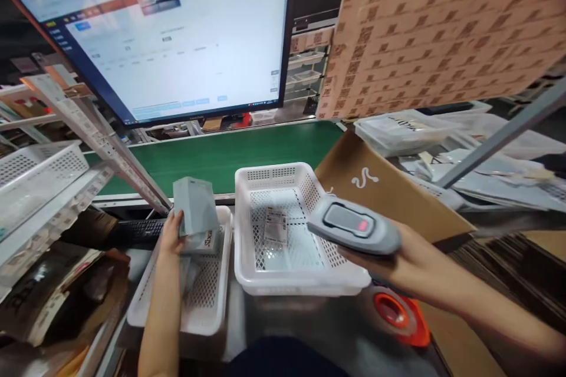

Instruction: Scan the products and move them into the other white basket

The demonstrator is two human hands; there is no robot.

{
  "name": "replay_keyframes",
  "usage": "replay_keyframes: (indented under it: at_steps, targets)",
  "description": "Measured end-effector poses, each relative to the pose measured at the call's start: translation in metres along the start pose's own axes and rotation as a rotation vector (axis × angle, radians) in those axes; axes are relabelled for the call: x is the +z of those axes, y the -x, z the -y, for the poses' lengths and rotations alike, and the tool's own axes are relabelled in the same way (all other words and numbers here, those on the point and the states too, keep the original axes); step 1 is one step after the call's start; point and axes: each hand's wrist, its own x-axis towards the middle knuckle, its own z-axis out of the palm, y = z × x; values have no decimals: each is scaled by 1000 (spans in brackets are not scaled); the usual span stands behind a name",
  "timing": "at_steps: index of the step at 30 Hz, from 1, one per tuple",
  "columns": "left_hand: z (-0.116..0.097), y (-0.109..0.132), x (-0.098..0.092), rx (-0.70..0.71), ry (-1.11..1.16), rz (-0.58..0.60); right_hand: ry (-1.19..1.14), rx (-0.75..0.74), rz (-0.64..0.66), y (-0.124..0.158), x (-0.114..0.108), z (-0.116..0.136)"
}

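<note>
My left hand (172, 234) is clamped on a grey box (193, 206) above the left basket (225, 247). My right hand (403, 254) is wrapped around a scanner (354, 227), held over the middle basket's (287, 284) right side.

Two hands are in view, one left hand (171, 232) and one right hand (398, 252), with one scanner (354, 227), one held grey box (194, 206) and what looks like one lettered box (211, 241) partly hidden below it. Directly before the person stand two perforated white baskets, a middle basket (305, 284) and a left basket (201, 325), the middle one containing one labelled packet (276, 227). There are also one monitor (177, 65), one keyboard (138, 232), one green conveyor belt (221, 156) and one code-printed cardboard panel (442, 29).
</note>
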Motion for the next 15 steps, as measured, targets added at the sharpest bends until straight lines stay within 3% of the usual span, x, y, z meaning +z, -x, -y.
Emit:
replay_keyframes:
  at_steps: [3, 5, 8, 12, 15]
  targets:
    - [-38, 11, 19, -98, 501, 53, -25, -17, -1, -20, 21, 8]
    - [-55, 23, 40, -188, 703, 74, -111, -25, -37, -32, 34, 14]
    - [-70, 42, 72, -156, 655, 145, -296, -40, -84, -49, 45, 23]
    - [-75, 56, 104, 6, 447, 421, -426, -31, -169, -62, 43, 30]
    - [-74, 55, 125, 127, 335, 557, -426, -30, -187, -57, 32, 28]
